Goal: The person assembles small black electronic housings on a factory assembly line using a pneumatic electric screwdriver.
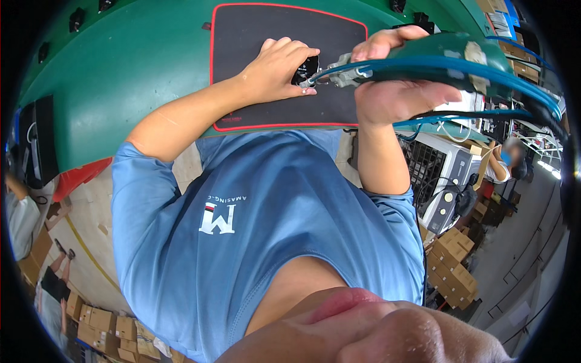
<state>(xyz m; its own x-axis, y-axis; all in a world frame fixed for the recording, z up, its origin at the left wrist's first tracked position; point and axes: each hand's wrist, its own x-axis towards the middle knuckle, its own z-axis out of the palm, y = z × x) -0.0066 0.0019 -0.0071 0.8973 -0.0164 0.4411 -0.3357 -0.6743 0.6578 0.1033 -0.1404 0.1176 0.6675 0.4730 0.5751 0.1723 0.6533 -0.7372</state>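
Note:
On a dark mat with a red edge, my left hand grips a small black part between thumb and fingers. My right hand is wrapped round a green handheld power screwdriver with a metal nose. Blue hoses run along its body and off to the right. The metal nose points left, and its thin tip reaches the near right edge of the black part. Whether the tip touches a screw there is too small to tell. My fingers cover much of the part's left side.
The mat lies on a green table. Small black parts sit along its far side. A grey-white machine with knobs and cardboard boxes stand at the right. One person is at the far right, another at lower left.

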